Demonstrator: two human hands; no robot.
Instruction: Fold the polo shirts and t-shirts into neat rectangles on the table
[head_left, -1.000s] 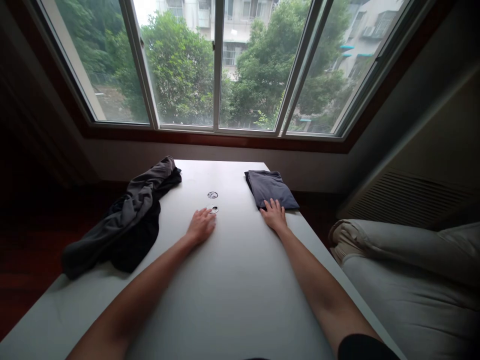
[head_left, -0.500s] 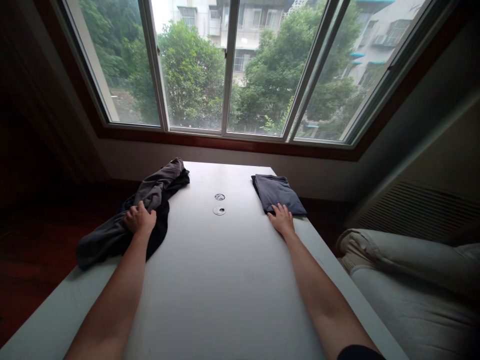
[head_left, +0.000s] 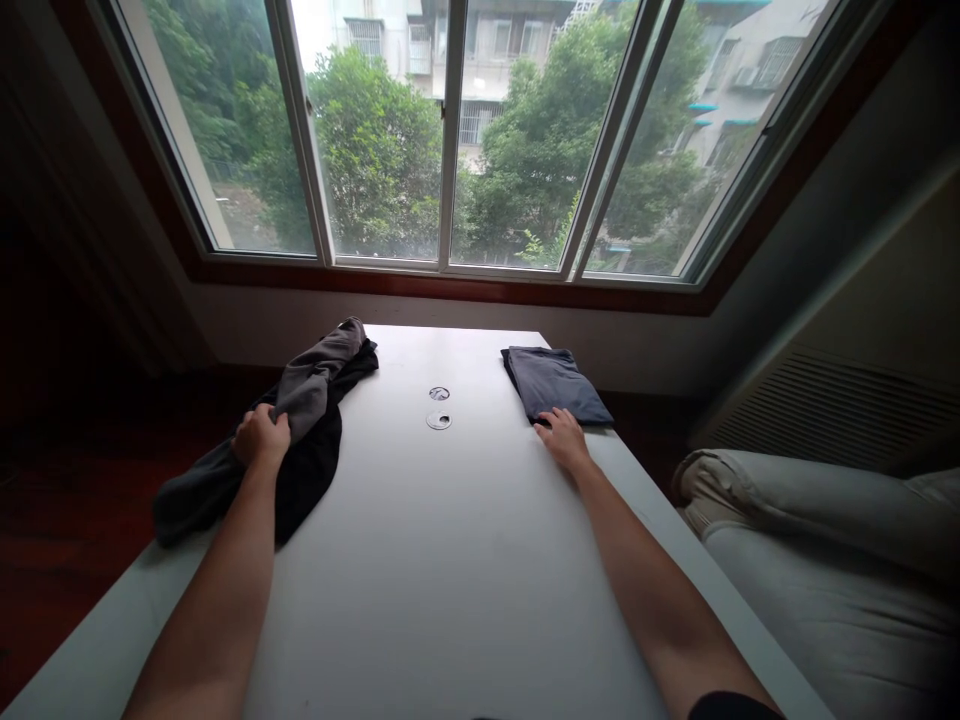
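Observation:
On the left side of the white table [head_left: 442, 560] lies a loose heap of dark clothes, a grey garment [head_left: 311, 385] over a black one [head_left: 311, 485]. My left hand [head_left: 261, 436] is closed on the grey garment, its fingers bunching the cloth. Part of the heap reaches over the table's left edge. At the far right, a folded grey garment [head_left: 559, 383] lies flat in a stack with a black layer under it. My right hand [head_left: 564, 438] rests at the stack's near edge, fingers stretched out and touching the cloth without gripping it.
Two round cable holes [head_left: 439, 421] sit in the tabletop between the clothes. Beyond the table are a wall and a wide sliding window [head_left: 450, 265]. A pale padded seat [head_left: 817, 510] stands to the right; dark red floor [head_left: 67, 560] shows at left.
My left hand has moved a little left and down, pulling the grey cloth along and uncovering more of the black garment. My right hand has barely moved.

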